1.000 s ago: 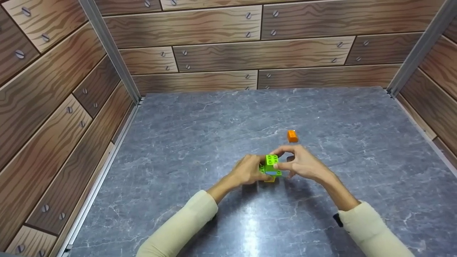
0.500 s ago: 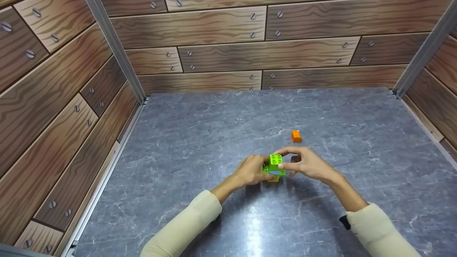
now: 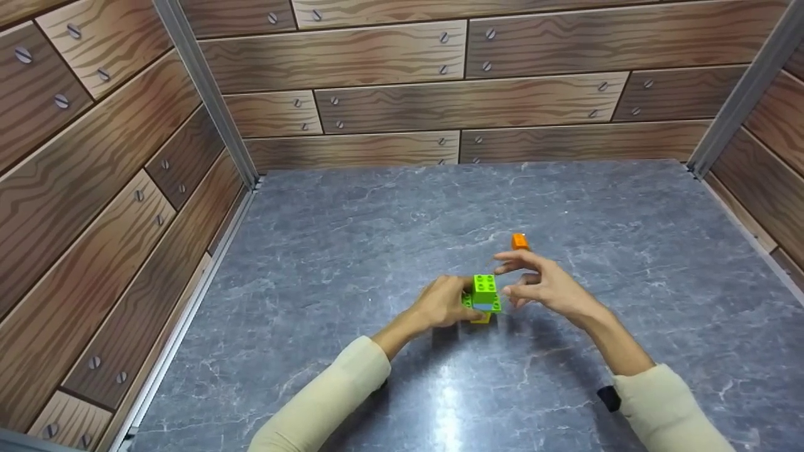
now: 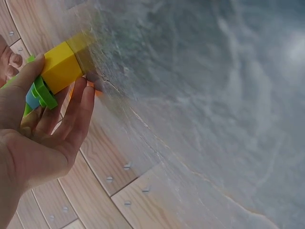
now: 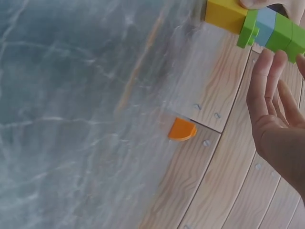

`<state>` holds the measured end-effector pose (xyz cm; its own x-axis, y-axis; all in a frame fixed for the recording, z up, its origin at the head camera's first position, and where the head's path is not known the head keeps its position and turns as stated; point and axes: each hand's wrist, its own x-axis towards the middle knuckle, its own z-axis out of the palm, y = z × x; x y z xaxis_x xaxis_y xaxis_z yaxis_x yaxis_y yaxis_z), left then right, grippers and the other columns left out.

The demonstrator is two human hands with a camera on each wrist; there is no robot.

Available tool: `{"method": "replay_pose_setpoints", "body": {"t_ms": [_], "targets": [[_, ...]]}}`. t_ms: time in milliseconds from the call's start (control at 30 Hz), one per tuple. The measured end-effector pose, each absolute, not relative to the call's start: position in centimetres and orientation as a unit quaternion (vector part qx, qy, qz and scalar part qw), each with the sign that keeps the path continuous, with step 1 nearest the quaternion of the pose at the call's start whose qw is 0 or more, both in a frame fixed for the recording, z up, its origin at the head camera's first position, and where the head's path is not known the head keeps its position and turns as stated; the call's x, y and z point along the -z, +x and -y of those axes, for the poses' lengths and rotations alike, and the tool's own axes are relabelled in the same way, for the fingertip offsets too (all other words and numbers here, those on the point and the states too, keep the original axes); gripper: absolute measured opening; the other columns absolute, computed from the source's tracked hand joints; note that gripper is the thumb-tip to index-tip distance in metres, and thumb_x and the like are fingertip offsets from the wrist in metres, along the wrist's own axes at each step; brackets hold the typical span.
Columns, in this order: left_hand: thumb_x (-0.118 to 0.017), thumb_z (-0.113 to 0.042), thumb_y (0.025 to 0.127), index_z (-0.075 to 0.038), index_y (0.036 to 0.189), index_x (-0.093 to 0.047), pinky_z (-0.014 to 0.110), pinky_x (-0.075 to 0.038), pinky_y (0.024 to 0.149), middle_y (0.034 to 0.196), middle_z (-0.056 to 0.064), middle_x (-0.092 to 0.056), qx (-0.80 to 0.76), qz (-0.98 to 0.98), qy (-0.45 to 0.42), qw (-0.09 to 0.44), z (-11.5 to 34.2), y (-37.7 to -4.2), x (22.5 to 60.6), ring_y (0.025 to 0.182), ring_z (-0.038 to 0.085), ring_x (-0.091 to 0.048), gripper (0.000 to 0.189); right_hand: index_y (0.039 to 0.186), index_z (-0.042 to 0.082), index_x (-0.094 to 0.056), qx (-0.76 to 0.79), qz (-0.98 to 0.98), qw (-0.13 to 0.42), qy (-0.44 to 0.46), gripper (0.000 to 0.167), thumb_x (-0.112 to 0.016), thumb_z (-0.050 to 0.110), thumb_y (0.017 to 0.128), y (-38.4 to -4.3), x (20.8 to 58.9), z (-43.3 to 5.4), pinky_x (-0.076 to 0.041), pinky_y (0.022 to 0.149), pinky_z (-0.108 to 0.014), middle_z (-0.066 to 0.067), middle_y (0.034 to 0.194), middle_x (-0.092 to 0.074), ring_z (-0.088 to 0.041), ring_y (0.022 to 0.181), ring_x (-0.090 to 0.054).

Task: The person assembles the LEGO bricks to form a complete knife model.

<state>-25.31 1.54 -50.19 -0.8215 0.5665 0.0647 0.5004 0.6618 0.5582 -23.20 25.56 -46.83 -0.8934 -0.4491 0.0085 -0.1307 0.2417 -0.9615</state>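
Note:
A stack of toy building bricks stands upright on the tabletop in the head view. Its top is a bright green brick (image 3: 484, 289). Below come a light blue brick (image 5: 265, 25), a wider green plate (image 4: 44, 93) and, at the bottom, a yellow brick (image 4: 63, 67). My left hand (image 3: 440, 302) grips the stack from the left, its thumb near the yellow brick. To the right, my right hand (image 3: 553, 292) is held apart from the top with fingers spread and loosely bent, holding nothing. Just beyond it lies an orange brick (image 3: 519, 241) with a rounded side, partly hidden by the fingers.
The grey marbled tabletop (image 3: 352, 238) spreads around the hands. Wood-patterned walls (image 3: 389, 103) close it in at the back, left and right, with metal posts (image 3: 213, 94) at the corners.
My right hand has let go of the top green brick and drawn slightly right, its fingers spreading. My left hand still holds the stack in about the same place.

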Motion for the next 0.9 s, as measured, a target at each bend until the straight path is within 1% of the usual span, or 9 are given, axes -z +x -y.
{"method": "replay_pose_setpoints", "body": {"t_ms": [133,200,300,433,533,667,700,800,900], "targets": [[-0.090,-0.032,0.082,-0.013,0.113,-0.075,0.024,-0.053,0.074,0.096,-0.003,-0.077,-0.286,-0.911,0.293,0.061,-1.5,-25.3,50.1,0.080,0.006,-0.064,0.039,0.152,0.003,-0.046,0.608,-0.769,0.116,-0.159,0.063,-0.075,0.010,0.096,-23.5,47.2,-26.1,-0.061,0.078,-0.053,-0.030,0.140,-0.053,-0.039,0.090,-0.071],[-0.091,-0.032,0.081,-0.013,0.112,-0.075,0.024,-0.052,0.074,0.096,-0.003,-0.077,-0.286,-0.911,0.292,0.061,-1.5,-25.3,50.1,0.079,0.006,-0.064,0.040,0.151,0.003,-0.047,0.616,-0.768,0.103,-0.143,0.063,-0.076,0.011,0.095,-23.7,47.3,-26.4,-0.061,0.079,-0.054,-0.028,0.139,-0.055,-0.039,0.089,-0.071],[-0.090,-0.032,0.081,-0.012,0.112,-0.075,0.023,-0.052,0.074,0.096,-0.003,-0.077,-0.287,-0.910,0.291,0.063,-1.5,-25.3,50.0,0.080,0.006,-0.064,0.040,0.150,0.002,-0.048,0.627,-0.765,0.086,-0.120,0.063,-0.076,0.011,0.095,-23.9,47.3,-26.8,-0.062,0.079,-0.051,-0.024,0.137,-0.058,-0.033,0.087,-0.071],[-0.090,-0.029,0.082,-0.012,0.113,-0.074,0.023,-0.053,0.076,0.098,-0.002,-0.077,-0.287,-0.910,0.292,0.064,-1.5,-25.3,50.1,0.081,0.007,-0.065,0.039,0.151,0.000,-0.046,0.643,-0.756,0.070,-0.101,0.063,-0.076,0.009,0.095,-24.3,47.4,-27.4,-0.062,0.075,-0.041,-0.015,0.132,-0.062,-0.022,0.082,-0.070],[-0.090,-0.028,0.082,-0.011,0.113,-0.074,0.023,-0.053,0.077,0.100,-0.001,-0.078,-0.285,-0.911,0.293,0.065,-1.5,-25.3,50.0,0.083,0.008,-0.066,0.039,0.151,-0.002,-0.044,0.649,-0.752,0.062,-0.093,0.065,-0.076,0.009,0.095,-24.6,47.5,-27.8,-0.062,0.073,-0.037,-0.014,0.130,-0.063,-0.021,0.081,-0.070],[-0.091,-0.030,0.081,-0.012,0.115,-0.074,0.023,-0.053,0.079,0.102,-0.002,-0.078,-0.291,-0.911,0.283,0.075,-1.6,-25.3,50.0,0.085,0.007,-0.067,0.041,0.151,-0.002,-0.045,0.645,-0.758,0.051,-0.085,0.067,-0.078,0.015,0.095,-25.0,47.7,-28.4,-0.062,0.075,-0.037,-0.020,0.134,-0.061,-0.023,0.082,-0.070],[-0.091,-0.030,0.081,-0.012,0.115,-0.074,0.023,-0.054,0.079,0.103,-0.002,-0.078,-0.293,-0.911,0.281,0.077,-1.6,-25.3,50.0,0.085,0.007,-0.067,0.042,0.151,-0.001,-0.045,0.643,-0.759,0.049,-0.082,0.068,-0.078,0.017,0.095,-25.1,47.8,-28.6,-0.062,0.077,-0.039,-0.020,0.134,-0.061,-0.023,0.082,-0.069],[-0.091,-0.031,0.081,-0.012,0.115,-0.074,0.023,-0.054,0.079,0.103,-0.002,-0.078,-0.295,-0.911,0.275,0.084,-1.6,-25.2,49.9,0.086,0.007,-0.067,0.042,0.150,0.002,-0.048,0.643,-0.761,0.042,-0.074,0.065,-0.078,0.019,0.095,-25.5,48.1,-29.2,-0.062,0.077,-0.040,-0.015,0.132,-0.063,-0.023,0.082,-0.069],[-0.090,-0.030,0.082,-0.012,0.115,-0.074,0.023,-0.054,0.080,0.103,-0.002,-0.078,-0.291,-0.913,0.275,0.084,-1.5,-25.2,49.9,0.087,0.008,-0.068,0.041,0.150,0.001,-0.047,0.642,-0.763,0.037,-0.066,0.066,-0.078,0.020,0.095,-25.9,48.3,-29.7,-0.062,0.077,-0.039,-0.009,0.130,-0.065,-0.022,0.082,-0.069]]}}
